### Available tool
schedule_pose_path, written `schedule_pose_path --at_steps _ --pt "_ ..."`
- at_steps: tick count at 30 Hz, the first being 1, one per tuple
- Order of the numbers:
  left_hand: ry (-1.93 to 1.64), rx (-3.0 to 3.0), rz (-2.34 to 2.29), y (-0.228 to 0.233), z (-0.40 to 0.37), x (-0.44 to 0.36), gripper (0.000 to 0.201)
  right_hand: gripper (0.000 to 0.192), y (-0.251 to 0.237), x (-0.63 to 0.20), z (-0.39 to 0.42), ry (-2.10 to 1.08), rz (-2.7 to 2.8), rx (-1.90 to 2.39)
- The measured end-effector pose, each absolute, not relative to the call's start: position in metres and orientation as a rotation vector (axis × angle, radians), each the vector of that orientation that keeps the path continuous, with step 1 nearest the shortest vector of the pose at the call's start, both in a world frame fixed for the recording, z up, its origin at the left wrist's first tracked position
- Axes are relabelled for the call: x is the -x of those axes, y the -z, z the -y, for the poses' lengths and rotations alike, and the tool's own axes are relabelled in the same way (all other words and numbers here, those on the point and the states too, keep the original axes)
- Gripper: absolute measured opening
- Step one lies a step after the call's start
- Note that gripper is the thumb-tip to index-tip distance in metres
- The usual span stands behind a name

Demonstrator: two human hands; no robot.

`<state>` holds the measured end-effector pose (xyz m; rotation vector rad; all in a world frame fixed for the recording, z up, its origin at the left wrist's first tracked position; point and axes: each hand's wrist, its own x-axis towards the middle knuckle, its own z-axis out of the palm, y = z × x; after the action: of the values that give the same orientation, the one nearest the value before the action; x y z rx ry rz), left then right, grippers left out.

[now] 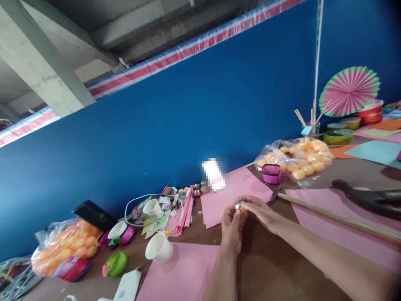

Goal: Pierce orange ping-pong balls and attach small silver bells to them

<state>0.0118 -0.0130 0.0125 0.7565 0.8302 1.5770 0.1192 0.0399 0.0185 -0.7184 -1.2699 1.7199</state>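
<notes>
Between the fingertips of both hands is a small round object, a ball (pixel 239 205), shiny silver on one side and orange below. My left hand (pixel 231 228) grips it from the near left, thumb and fingers closed. From the right, my right hand (pixel 255 209) pinches the same ball; its fingers partly cover it. Under and beyond the hands lies a pink paper sheet (pixel 216 207) on the brown table. Several shiny silver balls (pixel 197 191) sit past its left corner, beside a blurred-out bright patch.
Bags of orange balls lie at left (pixel 67 246) and right (pixel 308 165). A white paper cup (pixel 159 248) stands on another pink sheet. To the right are a long wooden-handled hammer (pixel 332 215) and a dark curved tool (pixel 360 194). A blue partition (pixel 156 138) rises behind.
</notes>
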Motion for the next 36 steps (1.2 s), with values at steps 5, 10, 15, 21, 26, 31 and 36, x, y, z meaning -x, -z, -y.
schedule_pose_path --at_steps 5,10,15,21,26,31,36 --pt "-1.58 -0.743 -0.84 -0.013 0.014 -0.012 0.029 0.025 -0.02 -0.118 -0.039 -1.789 1.199 0.713" --pt "-1.577 -0.746 -0.836 -0.017 0.016 -0.014 0.028 0.022 -0.022 -0.119 -0.039 -1.694 1.282 0.751" --pt "-1.583 -0.678 -0.834 -0.018 0.015 -0.014 0.029 0.028 -0.021 -0.119 -0.038 -1.711 1.27 0.771" --pt "-1.58 -0.629 -0.824 -0.018 0.014 -0.013 0.027 0.026 -0.018 -0.117 -0.04 -1.623 1.323 0.737" --pt "-1.59 -0.614 -0.813 -0.017 0.013 -0.013 0.026 0.026 -0.022 -0.117 -0.038 -1.598 1.378 0.731" --pt "-1.616 -0.582 -0.815 -0.02 0.013 -0.013 0.031 0.024 -0.022 -0.116 -0.038 -1.44 1.526 0.705" --pt "-1.595 -0.632 -0.811 -0.023 0.014 -0.013 0.028 0.023 -0.023 -0.116 -0.037 -1.351 1.617 0.731"
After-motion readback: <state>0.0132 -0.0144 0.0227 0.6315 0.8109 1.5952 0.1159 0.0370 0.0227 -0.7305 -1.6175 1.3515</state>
